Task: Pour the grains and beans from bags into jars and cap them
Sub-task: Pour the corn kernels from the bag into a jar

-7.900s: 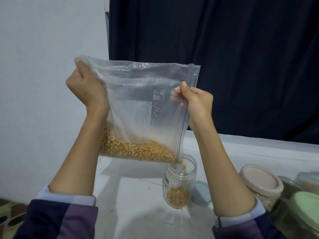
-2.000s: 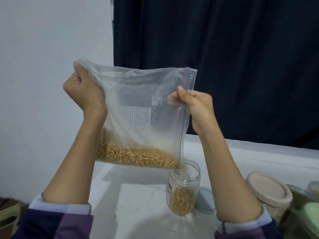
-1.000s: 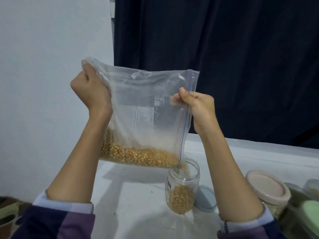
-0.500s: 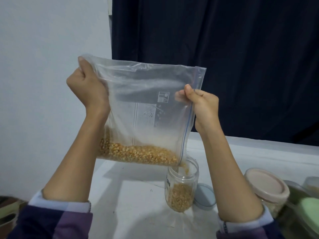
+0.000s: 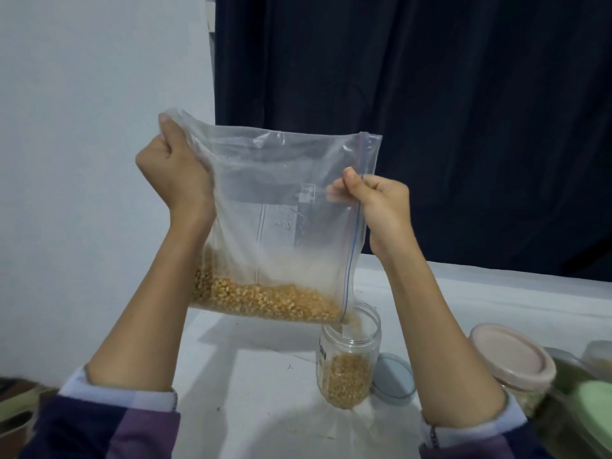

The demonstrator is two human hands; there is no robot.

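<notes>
Corn kernels (image 5: 265, 301), hard and golden, pool along the low edge of a crinkled clear plastic bag (image 5: 284, 207). Left hand (image 5: 175, 173) clenches its upper corner; right hand (image 5: 381, 207) pinches the blue-striped zip edge. Below, a round clear jar (image 5: 347, 366) stands half full on the white table (image 5: 251, 376), a flat round lid (image 5: 394, 376) beside it.

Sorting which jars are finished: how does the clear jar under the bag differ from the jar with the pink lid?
The clear jar is open, its mouth under the bag corner; the pink-lidded jar is capped. The clear jar looks narrower, the pink-lidded one wider. The clear jar holds yellow kernels, partly filled; the other's contents are mostly hidden by the right arm. Both stand upright on the white table.
</notes>
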